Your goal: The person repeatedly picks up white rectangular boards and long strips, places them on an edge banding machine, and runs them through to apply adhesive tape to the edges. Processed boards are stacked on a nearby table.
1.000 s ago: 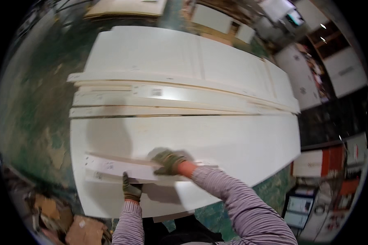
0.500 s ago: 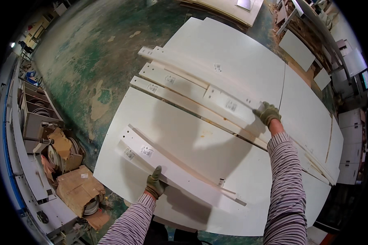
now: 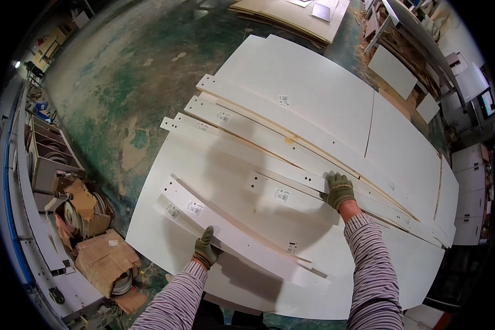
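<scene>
My gloved left hand (image 3: 205, 250) is wrapped round the near edge of some narrow white boards (image 3: 247, 241), its thumb on top. These boards have drilled holes and printed labels, and lie slanted at the near left. My gloved right hand (image 3: 341, 191) grips the right end of a long white strip (image 3: 231, 147), its fingers over the far edge. Just below that strip, a labelled white board (image 3: 302, 199) runs to the same hand. Beyond them, more drilled strips (image 3: 247, 98) lie across large white panels (image 3: 319, 69). My right hand's thumb is hidden.
Torn cardboard boxes (image 3: 107, 256) stand at the left beside a long machine bed (image 3: 36, 242). Stacked wooden sheets (image 3: 335, 25) lie at the far side. Loose white panels (image 3: 393, 71) and white cabinets (image 3: 470, 190) are on the right. Green worn floor (image 3: 115, 93) surrounds the panels.
My right hand has moved nearer and slightly left, bringing the strip and the labelled board off the farther strips. My left hand and its boards have hardly moved.
</scene>
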Demonstrator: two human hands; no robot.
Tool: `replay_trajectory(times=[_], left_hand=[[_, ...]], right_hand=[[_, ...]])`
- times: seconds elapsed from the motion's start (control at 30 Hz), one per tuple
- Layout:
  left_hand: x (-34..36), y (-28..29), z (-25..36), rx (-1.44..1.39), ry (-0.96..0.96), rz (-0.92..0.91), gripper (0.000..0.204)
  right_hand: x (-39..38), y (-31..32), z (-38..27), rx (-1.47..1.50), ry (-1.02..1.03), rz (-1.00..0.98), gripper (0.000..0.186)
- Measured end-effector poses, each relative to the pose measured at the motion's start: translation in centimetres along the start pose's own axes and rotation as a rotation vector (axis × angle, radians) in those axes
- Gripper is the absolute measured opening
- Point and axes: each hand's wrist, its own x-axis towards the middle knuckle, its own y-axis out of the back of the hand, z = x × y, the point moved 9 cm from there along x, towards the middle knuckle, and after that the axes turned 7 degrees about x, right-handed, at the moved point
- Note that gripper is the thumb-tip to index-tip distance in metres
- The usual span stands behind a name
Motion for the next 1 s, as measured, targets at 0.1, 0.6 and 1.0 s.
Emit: replay_trajectory(times=[0.1,0.6,1.0], left_hand=[[-0.4,-1.6,0.4,-0.013,-0.036,-0.029,0.055],[-1.2,-3.4,0.1,0.133,-0.040,-0.171,0.076],[-1.2,-2.5,-0.3,-0.002,-0.023,-0.104,0.076]], right_hand=[[-0.3,-0.9,0.7,0.086,0.057,0.075,0.078],[5.0,7.2,3.8,0.119,-0.186,0.121,0.069],[12.0,5.3,6.2,-0.130,-0.203,-0.185,0.070]])
